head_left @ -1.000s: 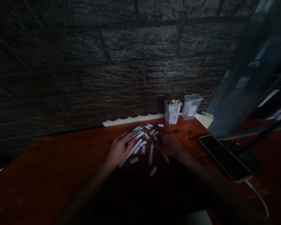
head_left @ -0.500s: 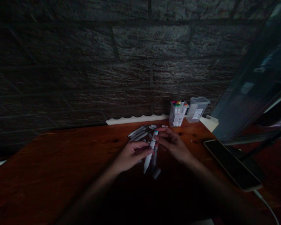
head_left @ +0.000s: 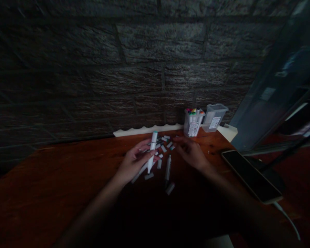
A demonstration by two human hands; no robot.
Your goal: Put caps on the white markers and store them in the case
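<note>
My left hand (head_left: 133, 163) is closed round a white marker (head_left: 152, 150) and holds it nearly upright, teal cap up, above the wooden table (head_left: 67, 186). My right hand (head_left: 192, 153) hovers low over loose caps (head_left: 167, 144) scattered on the table, fingers curled and reaching left; whether it holds anything is not visible. More white markers and caps (head_left: 167, 168) lie between the two hands.
A clear tub of coloured markers (head_left: 193, 122) and an empty clear tub (head_left: 214, 117) stand at the back against the dark brick wall. A phone (head_left: 250, 175) with a cable lies at the right. A white wavy strip (head_left: 144, 130) runs along the wall.
My left hand has raised the marker upright and drawn it left. My right hand has let go of it and moved back over the scattered caps.
</note>
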